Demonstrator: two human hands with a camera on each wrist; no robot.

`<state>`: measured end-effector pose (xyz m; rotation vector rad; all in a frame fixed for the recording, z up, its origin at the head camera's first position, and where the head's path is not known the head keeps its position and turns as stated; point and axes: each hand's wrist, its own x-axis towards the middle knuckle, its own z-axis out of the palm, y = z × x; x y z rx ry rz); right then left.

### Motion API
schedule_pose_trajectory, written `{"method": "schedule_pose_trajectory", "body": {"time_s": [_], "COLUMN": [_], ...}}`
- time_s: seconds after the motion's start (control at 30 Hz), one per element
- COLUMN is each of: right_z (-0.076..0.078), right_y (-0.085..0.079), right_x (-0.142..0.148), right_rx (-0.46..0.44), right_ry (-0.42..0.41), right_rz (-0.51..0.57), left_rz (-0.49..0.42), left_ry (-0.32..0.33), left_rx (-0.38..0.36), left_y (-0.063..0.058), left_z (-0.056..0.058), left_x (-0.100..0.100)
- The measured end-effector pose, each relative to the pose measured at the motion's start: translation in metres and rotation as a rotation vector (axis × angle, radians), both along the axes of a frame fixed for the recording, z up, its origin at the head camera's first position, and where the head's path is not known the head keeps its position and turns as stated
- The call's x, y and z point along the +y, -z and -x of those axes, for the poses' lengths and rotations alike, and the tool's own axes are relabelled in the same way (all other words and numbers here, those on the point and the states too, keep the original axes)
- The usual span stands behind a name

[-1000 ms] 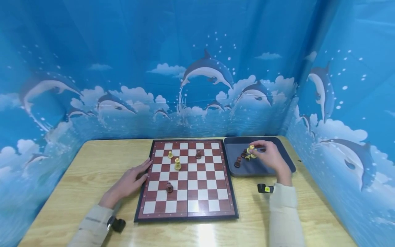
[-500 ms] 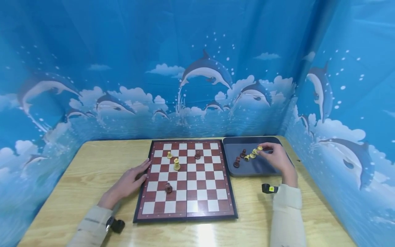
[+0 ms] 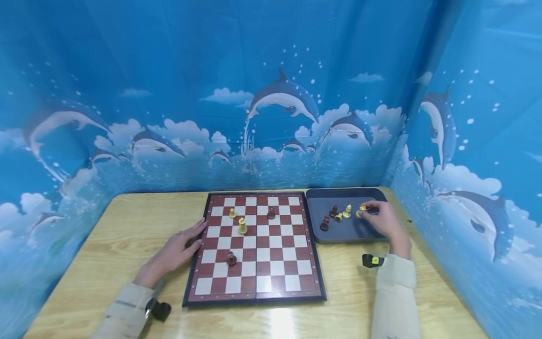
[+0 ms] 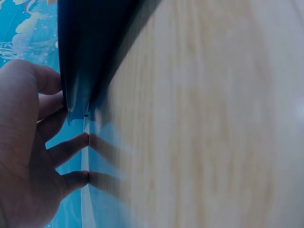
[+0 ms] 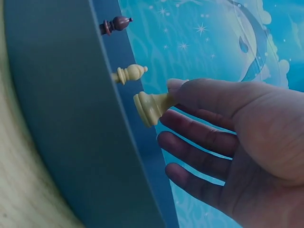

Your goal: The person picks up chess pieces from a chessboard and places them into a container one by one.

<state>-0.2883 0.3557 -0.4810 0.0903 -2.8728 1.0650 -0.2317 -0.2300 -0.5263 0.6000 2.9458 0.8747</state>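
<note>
My right hand [image 3: 384, 220] pinches a pale yellow chess piece [image 5: 148, 108] between thumb and fingertips over the right part of the dark grey tray [image 3: 368, 235]. The fingers hide its top. In the right wrist view its wide base points away from the palm, while the other fingers spread loosely. Left of it in the tray, a pale yellow bishop [image 3: 347, 211] stands upright. My left hand [image 3: 179, 249] rests against the left edge of the chessboard [image 3: 271, 282]; in the left wrist view, some fingertips touch the table [image 4: 190, 118].
Dark pieces [image 3: 324, 223] and a toppled pale yellow piece [image 3: 338, 217] are in the tray's left part. On the board stand a pale yellow pawn [image 3: 232, 213], a taller pale yellow piece [image 3: 242, 226] and dark pieces [image 3: 231, 258]. A blue dolphin curtain [image 3: 271, 165] borders the table.
My right hand has moved right with the pale yellow piece, away from the upright bishop, then slightly lower toward the tray floor. The left hand has stayed at the board's edge.
</note>
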Motion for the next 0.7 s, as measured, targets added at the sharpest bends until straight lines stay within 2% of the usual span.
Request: {"method": "schedule_pose_trajectory", "body": {"time_s": [0.4, 0.7], "right_z": [0.0020, 0.0020], "right_y": [0.0082, 0.0076], "right_x": [0.0023, 0.0011], "right_rx": [-0.031, -0.067], "right_ry": [0.026, 0.018], "right_rz": [-0.016, -0.042], "left_rz": [0.006, 0.006], "left_ry": [-0.014, -0.013], "left_rx": [-0.014, -0.016], "left_y": [0.0013, 0.0024], "left_z": [0.0005, 0.0012], "left_x": [-0.0014, -0.0013]}}
